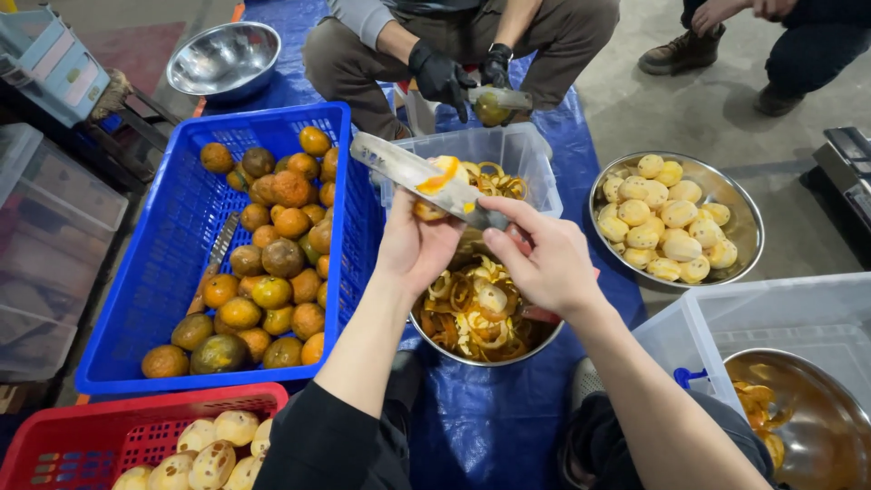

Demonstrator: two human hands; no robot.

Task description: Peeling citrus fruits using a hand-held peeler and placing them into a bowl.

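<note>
Head view: left hand grips orange; right hand angles knife.

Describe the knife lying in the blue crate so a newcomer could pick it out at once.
Start at the big blue crate of unpeeled oranges on the person's left side. Along the left edge of the fruit pile, on the crate's bare floor, lies the knife, running lengthwise with its handle toward the person. It is the only long, flat, grey thing among round orange and greenish fruit.
</note>
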